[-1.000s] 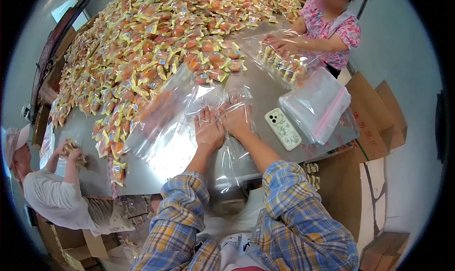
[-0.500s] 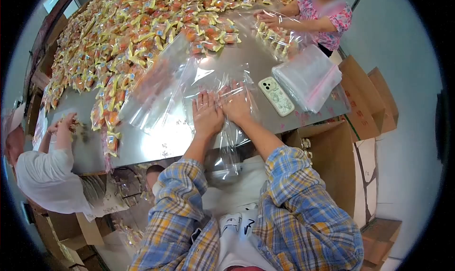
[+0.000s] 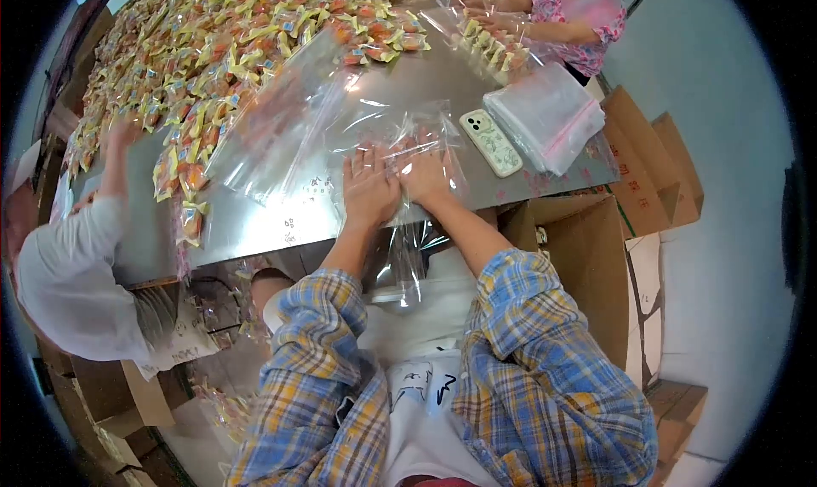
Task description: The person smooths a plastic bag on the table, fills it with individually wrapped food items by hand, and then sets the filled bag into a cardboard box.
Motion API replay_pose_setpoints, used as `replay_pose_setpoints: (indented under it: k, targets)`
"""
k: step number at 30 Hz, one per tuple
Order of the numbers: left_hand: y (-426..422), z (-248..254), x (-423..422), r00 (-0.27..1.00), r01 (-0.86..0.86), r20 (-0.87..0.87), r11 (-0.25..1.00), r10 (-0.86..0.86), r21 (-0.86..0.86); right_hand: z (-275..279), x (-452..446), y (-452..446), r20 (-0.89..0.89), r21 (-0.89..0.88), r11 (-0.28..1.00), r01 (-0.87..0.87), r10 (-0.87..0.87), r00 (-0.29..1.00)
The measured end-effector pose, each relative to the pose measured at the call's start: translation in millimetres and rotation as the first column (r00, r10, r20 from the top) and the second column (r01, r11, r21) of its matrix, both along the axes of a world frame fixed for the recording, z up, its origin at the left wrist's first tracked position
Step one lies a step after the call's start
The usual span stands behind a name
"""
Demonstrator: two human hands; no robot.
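Observation:
My left hand (image 3: 371, 189) lies flat with fingers spread on the metal table (image 3: 247, 232). Beside it, my right hand (image 3: 424, 177) is flat too, its fingers under or against a clear plastic bag (image 3: 412, 261); glare hides which. That bag runs between my wrists and hangs over the table's near edge. Left of my hands lie more clear bags (image 3: 277, 138), spread flat. A phone in a pale patterned case (image 3: 491, 144) rests right of my right hand, touching or nearly touching a stack of clear bags (image 3: 549, 117).
Small wrapped food packets (image 3: 230, 53) heap across the table's far and left side. A co-worker in a pink floral top (image 3: 587, 27) handles a bag of packets (image 3: 494, 48). Another co-worker in white (image 3: 77, 274) reaches toward the heap. Cardboard boxes (image 3: 587, 274) stand at right.
My hands stay flat at nearly the same spot on the bag. The view shifts slightly. The left co-worker's arm has moved up toward the packets.

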State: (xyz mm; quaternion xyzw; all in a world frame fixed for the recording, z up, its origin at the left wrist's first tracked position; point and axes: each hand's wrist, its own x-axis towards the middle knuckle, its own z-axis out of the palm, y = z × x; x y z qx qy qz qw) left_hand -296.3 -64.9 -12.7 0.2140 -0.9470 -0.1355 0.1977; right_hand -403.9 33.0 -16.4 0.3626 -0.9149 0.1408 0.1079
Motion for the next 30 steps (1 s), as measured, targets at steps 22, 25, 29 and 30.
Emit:
replay_pose_setpoints:
  k: [22,25,29,30]
  targets:
    - [15,8,34,0.989,0.086,0.122,0.995,-0.08,-0.047,6,31,24,0.156,0.041,0.999,0.022,-0.028,0.987]
    - [17,6,39,0.992,0.091,0.097,0.993,-0.084,-0.074,9,35,27,0.151,0.091,0.996,0.013,-0.027,0.988]
    - [20,6,47,0.991,0.108,0.089,0.993,-0.103,-0.051,9,44,31,0.095,0.125,0.992,0.011,-0.023,0.995]
    - [20,8,49,0.989,0.116,0.094,0.992,-0.112,-0.042,5,43,30,0.086,0.11,0.994,0.011,-0.021,0.996]
